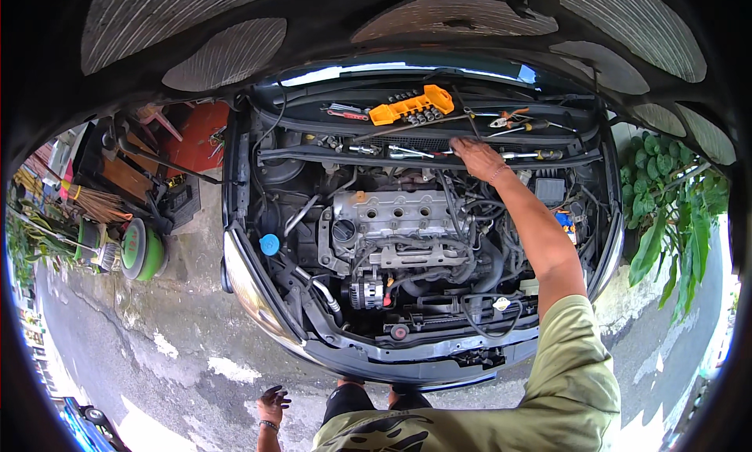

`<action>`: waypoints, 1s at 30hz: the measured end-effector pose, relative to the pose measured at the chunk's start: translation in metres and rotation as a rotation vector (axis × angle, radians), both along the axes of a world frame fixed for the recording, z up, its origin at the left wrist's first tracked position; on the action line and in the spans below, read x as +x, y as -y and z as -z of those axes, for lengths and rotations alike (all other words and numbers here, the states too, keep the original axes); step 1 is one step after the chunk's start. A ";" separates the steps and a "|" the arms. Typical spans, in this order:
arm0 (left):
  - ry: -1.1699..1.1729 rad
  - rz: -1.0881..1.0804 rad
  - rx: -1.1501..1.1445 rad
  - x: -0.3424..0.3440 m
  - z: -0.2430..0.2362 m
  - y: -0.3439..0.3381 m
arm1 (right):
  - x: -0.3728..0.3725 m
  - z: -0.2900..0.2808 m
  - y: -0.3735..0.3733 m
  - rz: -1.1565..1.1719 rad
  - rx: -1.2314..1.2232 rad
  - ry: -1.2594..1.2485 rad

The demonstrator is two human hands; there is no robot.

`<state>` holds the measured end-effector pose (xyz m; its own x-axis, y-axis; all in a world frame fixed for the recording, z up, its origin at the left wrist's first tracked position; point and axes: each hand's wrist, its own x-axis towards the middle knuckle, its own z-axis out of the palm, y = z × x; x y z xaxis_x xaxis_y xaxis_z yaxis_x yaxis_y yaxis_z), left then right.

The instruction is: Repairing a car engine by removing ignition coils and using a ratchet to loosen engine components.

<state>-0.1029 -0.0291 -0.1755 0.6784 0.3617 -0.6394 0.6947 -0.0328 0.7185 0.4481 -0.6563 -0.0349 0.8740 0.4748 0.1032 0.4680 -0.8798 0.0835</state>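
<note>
Over the ledge below the windscreen, my right hand point(475, 159) reaches in among hand tools. Its fingertips are beside a red-handled tool point(440, 154), and whether they grip anything is hidden. Left of it lie a chrome ratchet-like tool point(409, 152) and a short socket piece point(364, 149); to its right is a long chrome tool point(533, 155). A yellow socket holder point(411, 106) with several sockets stands just behind. My left hand point(272, 405) hangs low in front of the car, fingers apart and dark at the tips, holding nothing.
The open engine bay holds the engine point(403, 213), an alternator point(366, 293) and a blue reservoir cap point(269, 244). Pliers point(501, 121) and several wrenches point(345, 112) lie on the ledge. The raised hood point(329, 48) arches overhead. Plants point(662, 193) crowd the right side.
</note>
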 end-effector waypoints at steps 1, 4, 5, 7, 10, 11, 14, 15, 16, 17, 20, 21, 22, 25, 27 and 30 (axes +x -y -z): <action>-0.007 0.007 -0.003 0.007 -0.006 0.006 | 0.000 -0.005 0.003 0.008 0.146 0.029; 0.219 -0.028 -0.037 0.046 -0.042 0.030 | -0.018 -0.049 -0.009 0.091 0.596 0.114; 0.317 0.039 0.006 0.069 -0.057 0.043 | -0.026 -0.056 -0.004 0.090 0.664 0.318; 0.463 0.131 0.075 0.113 -0.096 0.076 | -0.057 -0.083 -0.019 0.188 0.880 0.261; 0.620 0.328 0.141 0.185 -0.142 0.138 | -0.119 -0.079 -0.085 0.194 1.426 -0.086; 0.645 0.389 0.072 0.211 -0.157 0.166 | -0.146 -0.073 -0.112 0.199 1.390 -0.272; 0.755 0.454 -0.261 0.261 -0.161 0.252 | -0.213 -0.050 -0.180 0.122 1.398 -0.678; 0.651 0.542 -0.311 0.275 -0.156 0.267 | -0.225 -0.039 -0.187 0.104 1.407 -0.729; 0.545 0.619 -0.342 0.282 -0.153 0.275 | -0.231 -0.025 -0.194 0.093 1.399 -0.675; 0.509 0.550 -0.392 0.281 -0.146 0.278 | -0.229 -0.031 -0.194 0.069 1.269 -0.571; 0.484 0.501 -0.389 0.268 -0.115 0.263 | -0.187 -0.036 -0.175 0.044 0.952 -0.223; 0.428 0.438 -0.442 0.261 -0.124 0.261 | -0.160 -0.031 -0.157 0.168 0.922 -0.076; 0.360 0.432 -0.517 0.254 -0.128 0.255 | -0.130 -0.027 -0.132 0.293 0.880 0.079; 0.338 0.482 -0.504 0.234 -0.120 0.237 | -0.057 -0.023 -0.071 0.826 0.558 0.004; 0.312 0.432 -0.546 0.222 -0.104 0.226 | -0.022 0.010 -0.042 0.919 0.472 -0.023; 0.304 0.370 -0.551 0.209 -0.101 0.211 | -0.002 0.029 -0.037 0.970 0.521 -0.090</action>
